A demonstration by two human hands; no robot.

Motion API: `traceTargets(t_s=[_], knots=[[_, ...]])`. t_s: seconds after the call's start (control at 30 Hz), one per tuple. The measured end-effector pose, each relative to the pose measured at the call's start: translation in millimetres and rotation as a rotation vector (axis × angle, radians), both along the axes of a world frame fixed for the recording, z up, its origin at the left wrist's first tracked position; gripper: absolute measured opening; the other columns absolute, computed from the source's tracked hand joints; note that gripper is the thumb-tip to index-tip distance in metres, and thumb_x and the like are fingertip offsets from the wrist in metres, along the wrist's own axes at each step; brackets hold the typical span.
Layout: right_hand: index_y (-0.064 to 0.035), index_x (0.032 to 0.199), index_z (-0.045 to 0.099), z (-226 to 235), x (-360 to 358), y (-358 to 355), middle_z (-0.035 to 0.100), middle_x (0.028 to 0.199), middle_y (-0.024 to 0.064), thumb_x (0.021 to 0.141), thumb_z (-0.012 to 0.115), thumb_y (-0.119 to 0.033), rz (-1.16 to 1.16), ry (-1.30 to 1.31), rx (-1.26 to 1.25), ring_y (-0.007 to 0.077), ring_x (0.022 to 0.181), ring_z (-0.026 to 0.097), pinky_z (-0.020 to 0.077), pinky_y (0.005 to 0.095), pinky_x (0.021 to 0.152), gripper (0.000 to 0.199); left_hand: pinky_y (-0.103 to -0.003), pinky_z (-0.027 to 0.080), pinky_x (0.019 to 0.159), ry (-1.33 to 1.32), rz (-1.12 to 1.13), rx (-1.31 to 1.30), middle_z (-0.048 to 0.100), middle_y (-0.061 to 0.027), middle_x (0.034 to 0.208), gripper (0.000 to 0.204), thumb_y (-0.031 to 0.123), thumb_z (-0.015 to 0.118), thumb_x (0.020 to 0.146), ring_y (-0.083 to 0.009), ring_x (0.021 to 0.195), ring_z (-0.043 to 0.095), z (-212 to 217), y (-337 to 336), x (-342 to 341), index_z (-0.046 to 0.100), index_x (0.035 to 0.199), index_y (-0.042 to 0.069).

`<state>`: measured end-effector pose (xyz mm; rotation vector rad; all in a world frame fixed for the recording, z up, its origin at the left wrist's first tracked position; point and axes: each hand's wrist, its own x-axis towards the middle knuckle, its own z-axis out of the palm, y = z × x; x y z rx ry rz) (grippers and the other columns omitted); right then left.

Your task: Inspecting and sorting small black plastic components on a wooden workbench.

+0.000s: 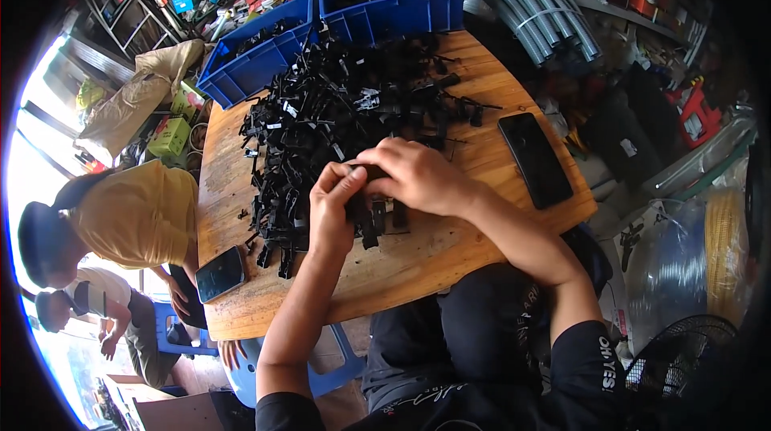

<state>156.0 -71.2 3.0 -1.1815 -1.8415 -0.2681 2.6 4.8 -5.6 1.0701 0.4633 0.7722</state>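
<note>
Both hands meet over the near part of a big heap of small black plastic parts (329, 102). My left hand (332, 202) is closed, its thumb and fingers pinching a dark part (374, 173). From the right, my right hand (418, 177) curls its fingers over the same part. Most of that part is hidden by the fingers, so its exact kind cannot be told. Just below the hands several loose black parts (369, 230) lie on the wooden table (385, 270).
Two blue crates (393, 12) with black parts stand at the table's far edge. A black phone (535, 159) lies at right, another phone (221, 274) at left. A person in yellow (136, 214) sits at the left side; coiled grey hoses (530, 13) are behind.
</note>
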Motion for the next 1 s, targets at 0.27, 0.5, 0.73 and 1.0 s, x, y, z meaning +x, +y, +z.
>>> traceTargets(t_s=[0.27, 0.5, 0.73, 1.0], knots=[[-0.0032, 0.096, 0.060, 8.1, 46.5, -5.7, 0.059, 0.083, 0.0077, 0.081, 0.063, -0.005, -0.280, 0.210, -0.114, 0.0164, 0.069, 0.058, 0.0466, 0.0278, 0.060, 0.015, -0.026, 0.045, 0.053, -0.155, -0.026, -0.188, 0.063, -0.0152, 0.093, 0.008, 0.008, 0.056, 0.081, -0.0171, 0.064, 0.056, -0.5, 28.1, -8.1, 0.048, 0.080, 0.010], [-0.0053, 0.095, 0.057, -6.5, 12.4, -5.7, 0.058, 0.089, 0.0066, 0.072, 0.070, -0.014, -0.233, -0.097, -0.404, 0.0248, 0.091, 0.055, 0.0460, 0.0354, 0.082, 0.028, -0.026, 0.046, 0.053, -0.186, -0.098, -0.141, 0.062, -0.0144, 0.095, 0.022, 0.002, 0.051, 0.081, -0.0189, 0.069, 0.059, 3.7, 23.6, -6.6, 0.053, 0.101, 0.007], [-0.0035, 0.099, 0.060, 6.3, 25.9, -5.1, 0.060, 0.079, 0.0035, 0.079, 0.066, -0.006, -0.054, 0.438, -0.468, 0.0105, 0.069, 0.055, 0.0461, 0.0241, 0.063, 0.021, -0.025, 0.049, 0.054, -0.165, -0.115, -0.109, 0.062, -0.0121, 0.097, 0.023, 0.000, 0.049, 0.082, -0.0168, 0.076, 0.059, 5.4, 20.1, -10.3, 0.054, 0.103, 0.007], [-0.0028, 0.082, 0.059, 15.3, 14.5, -11.3, 0.056, 0.069, -0.0029, 0.082, 0.068, -0.017, -0.051, 0.760, -0.356, 0.0042, 0.064, 0.050, 0.0426, 0.0193, 0.059, 0.017, -0.020, 0.043, 0.053, 0.108, -0.136, 0.101, 0.062, 0.0003, 0.086, 0.015, 0.011, 0.062, 0.084, -0.0048, 0.069, 0.054, 5.7, 0.1, -0.6, 0.061, 0.099, 0.007]])
